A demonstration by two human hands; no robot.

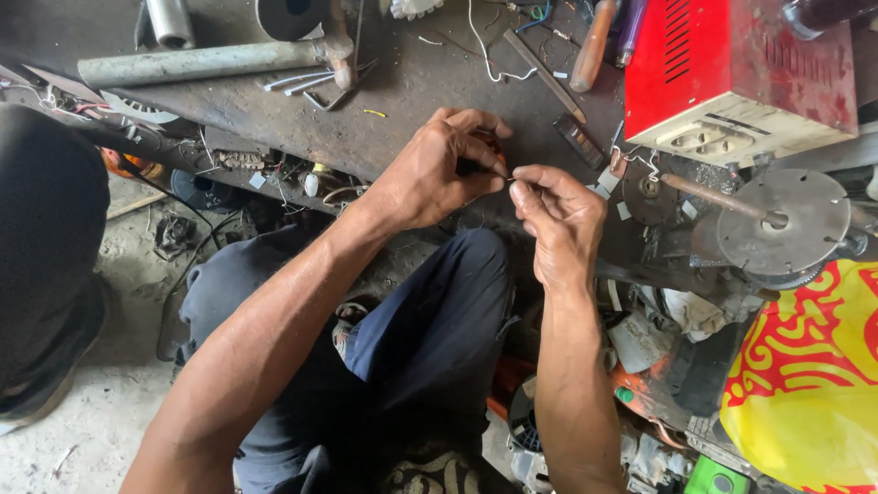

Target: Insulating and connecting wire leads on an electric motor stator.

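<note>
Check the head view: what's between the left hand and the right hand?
Head view: only a thin wire spans the short gap, running from the small dark part gripped in the left hand to the pinched fingertips of the right hand. Below it shows dark bench.

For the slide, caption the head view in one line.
Both hands, left hand and right hand, pinch a thin wire over a cluttered workbench.

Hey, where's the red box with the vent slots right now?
The red box sits at the top right of the head view on the dark workbench, just above the round metal disc and right of the wooden-handled tool.
</note>
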